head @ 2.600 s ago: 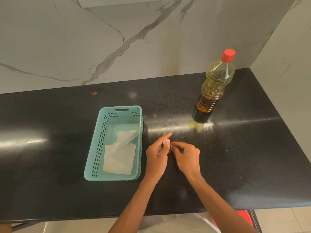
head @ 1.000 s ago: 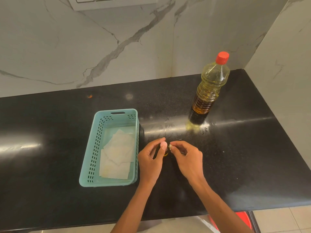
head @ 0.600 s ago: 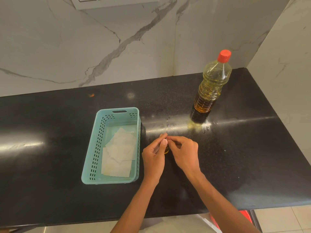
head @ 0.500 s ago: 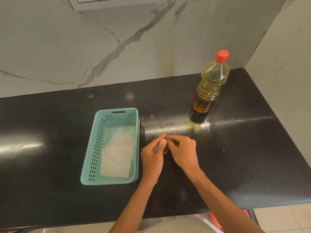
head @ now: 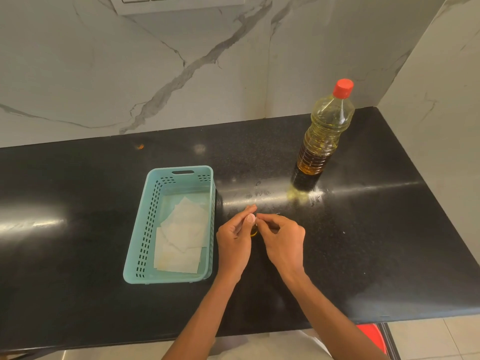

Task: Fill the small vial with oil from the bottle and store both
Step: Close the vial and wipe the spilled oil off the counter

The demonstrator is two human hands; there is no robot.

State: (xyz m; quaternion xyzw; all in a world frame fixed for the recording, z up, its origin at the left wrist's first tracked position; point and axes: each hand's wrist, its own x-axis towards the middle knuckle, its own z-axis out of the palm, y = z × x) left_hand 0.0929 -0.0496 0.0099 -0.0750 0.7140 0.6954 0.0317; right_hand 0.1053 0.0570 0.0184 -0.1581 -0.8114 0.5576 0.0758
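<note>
Glossy black stone counter (head: 389, 242). Teal perforated plastic basket (head: 141, 229) left of centre, pale paper sheets (head: 181, 237) inside. Clear plastic oil bottle (head: 322, 141), red cap on, upright at far right. 2 hands meet just beside the basket: left hand (head: 233, 240) curls round small clear vial of amber oil (head: 253, 230), right hand (head: 283, 240) thumb and forefinger pinch its top

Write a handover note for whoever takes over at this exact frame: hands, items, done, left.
Left hand: grips the vial, just right of the basket.
Right hand: fingertips pinch at the vial's top; a cap there is too small to confirm.
Bottle: upright on the counter, back right, red cap on, untouched.
Basket: holds only paper sheets.
Done: amber oil shows in the vial; bottle capped.
Left: probably finish closing the vial, then store vial and bottle.
</note>
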